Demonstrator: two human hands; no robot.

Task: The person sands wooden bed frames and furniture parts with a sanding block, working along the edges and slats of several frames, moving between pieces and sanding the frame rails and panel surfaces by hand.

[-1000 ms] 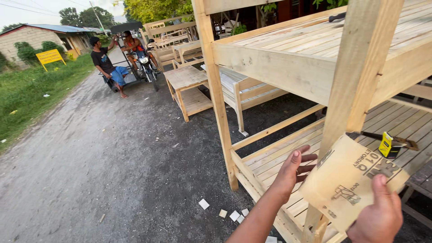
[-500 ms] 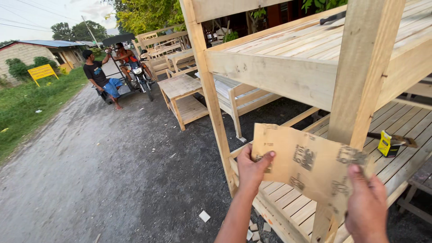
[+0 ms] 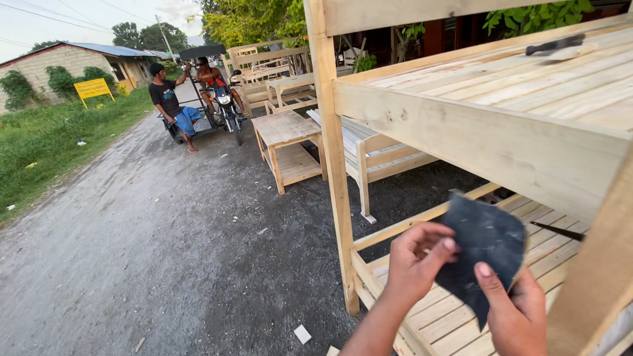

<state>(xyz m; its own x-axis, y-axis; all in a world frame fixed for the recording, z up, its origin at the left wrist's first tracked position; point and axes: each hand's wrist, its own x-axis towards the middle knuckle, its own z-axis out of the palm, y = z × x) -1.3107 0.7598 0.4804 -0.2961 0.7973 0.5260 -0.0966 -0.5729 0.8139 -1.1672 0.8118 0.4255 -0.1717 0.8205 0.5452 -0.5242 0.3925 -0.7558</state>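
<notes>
Both my hands hold one sheet of sandpaper (image 3: 483,245), folded so its dark gritty side faces me. My left hand (image 3: 415,262) pinches its left edge between thumb and fingers. My right hand (image 3: 514,315) grips its lower right part, thumb on top. The sheet hangs in front of an unpainted wooden bunk frame (image 3: 475,135), between its upper side rail and the lower slats (image 3: 455,316). The frame's near post (image 3: 597,280) stands just right of my right hand.
A dark tool (image 3: 554,45) lies on the upper slats, and a thin dark tool (image 3: 557,230) on the lower ones. A small wooden table (image 3: 287,148) and other wooden furniture stand behind. Two people with a motorbike (image 3: 224,105) sit on the gravel road. Wood offcuts (image 3: 302,333) litter the ground.
The sandpaper was brown side up and spread wide between my hands. Now it is folded over, dark side showing, and both hands have closed in together on it.
</notes>
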